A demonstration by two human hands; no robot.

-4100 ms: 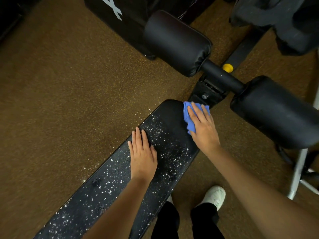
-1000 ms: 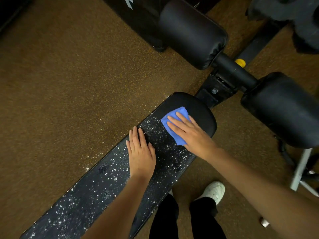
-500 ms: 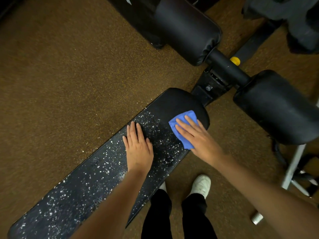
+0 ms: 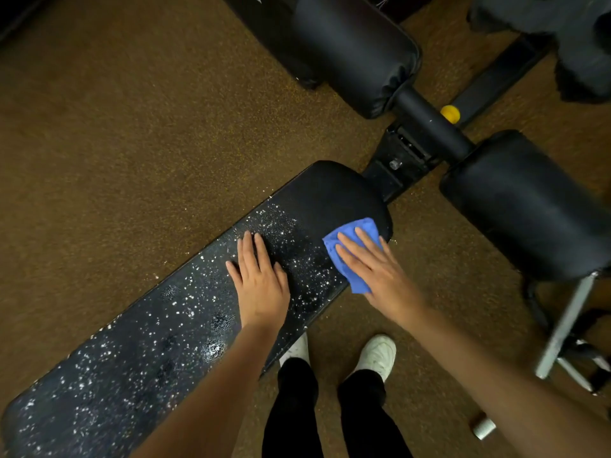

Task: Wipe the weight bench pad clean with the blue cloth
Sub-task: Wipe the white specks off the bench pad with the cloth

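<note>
Brown gym floor (image 4: 132, 127) under speckled bench pad (image 4: 148, 342).

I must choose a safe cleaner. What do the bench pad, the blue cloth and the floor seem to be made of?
Bench pad: probably black vinyl or faux leather over padding; faint sheen, rounded end.
Blue cloth: soft woven or microfibre fabric; matte, it crumples under the right hand.
Floor: likely speckled rubber or short carpet; grainy, brown with yellow flecks.

Roller pads (image 4: 357, 51) crowd the bench pad's (image 4: 139, 352) far end.
</note>
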